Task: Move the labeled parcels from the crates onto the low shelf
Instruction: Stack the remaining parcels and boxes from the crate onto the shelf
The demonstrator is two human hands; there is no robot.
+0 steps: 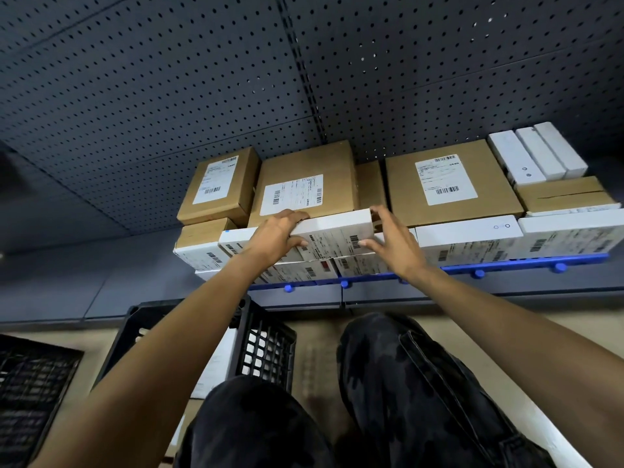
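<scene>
Gripping the white parcel (337, 231) at both ends now, right in the middle of the frame! The left hand (277, 238) has its fingers curled over the parcel's top left edge, thumb pressed on the labeled front. The right hand (395, 244) takes the other end, thumb on the barcode label, fingers spread wide and hooked round the right corner. The parcel sits on top of a row of other white labeled boxes (304, 270) along the front of the low shelf (506, 263), just behind its blue edge. Behind it, brown cartons (449, 184) with shipping labels stand against the dark pegboard (169, 96), and slim white boxes (537, 153) are stacked at upper right. Lower left of centre, a black crate (266, 342) stands on the floor beneath the left forearm, something white inside it. A second crate (30, 383) shows at the far left edge. Dark trousers (405, 383) fill the bottom.
</scene>
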